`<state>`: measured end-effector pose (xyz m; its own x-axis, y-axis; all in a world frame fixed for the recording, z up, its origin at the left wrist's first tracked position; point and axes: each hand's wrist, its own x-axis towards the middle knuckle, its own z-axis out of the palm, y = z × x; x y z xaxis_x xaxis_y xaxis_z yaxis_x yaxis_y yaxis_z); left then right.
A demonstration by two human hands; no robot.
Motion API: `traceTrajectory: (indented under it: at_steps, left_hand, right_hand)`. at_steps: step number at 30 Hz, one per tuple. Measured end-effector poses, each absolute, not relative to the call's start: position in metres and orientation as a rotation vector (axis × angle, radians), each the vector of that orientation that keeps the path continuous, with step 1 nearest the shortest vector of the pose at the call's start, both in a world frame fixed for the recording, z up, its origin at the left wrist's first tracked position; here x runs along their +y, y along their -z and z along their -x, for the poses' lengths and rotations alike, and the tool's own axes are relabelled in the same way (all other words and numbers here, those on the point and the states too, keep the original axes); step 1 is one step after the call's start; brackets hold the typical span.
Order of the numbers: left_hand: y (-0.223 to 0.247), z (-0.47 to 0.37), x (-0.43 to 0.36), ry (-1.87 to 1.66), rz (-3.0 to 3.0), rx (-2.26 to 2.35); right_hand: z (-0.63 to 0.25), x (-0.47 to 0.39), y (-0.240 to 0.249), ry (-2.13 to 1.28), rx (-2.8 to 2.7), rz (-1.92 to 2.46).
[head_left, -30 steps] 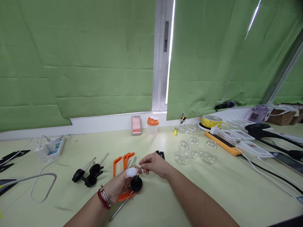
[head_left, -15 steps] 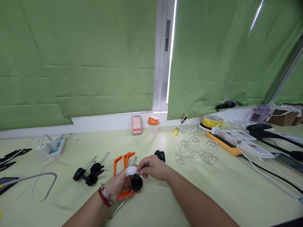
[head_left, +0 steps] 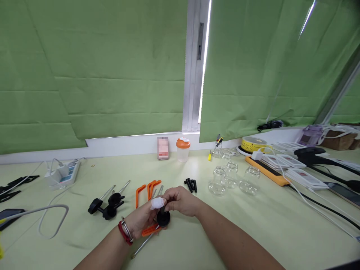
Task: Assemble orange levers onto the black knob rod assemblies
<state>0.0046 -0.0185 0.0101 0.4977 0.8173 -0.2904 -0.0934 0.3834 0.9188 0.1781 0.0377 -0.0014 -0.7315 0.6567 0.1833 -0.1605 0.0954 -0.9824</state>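
Gripping a black round knob (head_left: 163, 218) on a metal rod (head_left: 142, 245) just above the pale green table (head_left: 197, 240), the left hand (head_left: 142, 221), one fingertip wrapped in white tape, closes around the part while the right hand (head_left: 181, 200) pinches its top. An orange handle piece (head_left: 150, 230) lies under the left hand, with more orange handles (head_left: 147, 189) and black-knobbed rods (head_left: 108, 206) nearby. Clear glass jars (head_left: 229, 180) stand to the right; no writing anywhere is legible.

The left hand (head_left: 143, 221) covers most of the orange handle (head_left: 150, 230). Whatever the right hand (head_left: 181, 200) pinches is hidden behind its fingers. The pink card (head_left: 163, 148) is blurred.
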Motion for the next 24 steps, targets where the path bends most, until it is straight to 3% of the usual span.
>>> traceTrajectory:
  at_steps: [24]
  left_hand:
    - [-0.0065, -0.0026, -0.0173, -0.677, -1.026, 0.843]
  right_hand:
    - [-0.1791, 0.0397, 0.0012, -1.784, -1.731, 0.447]
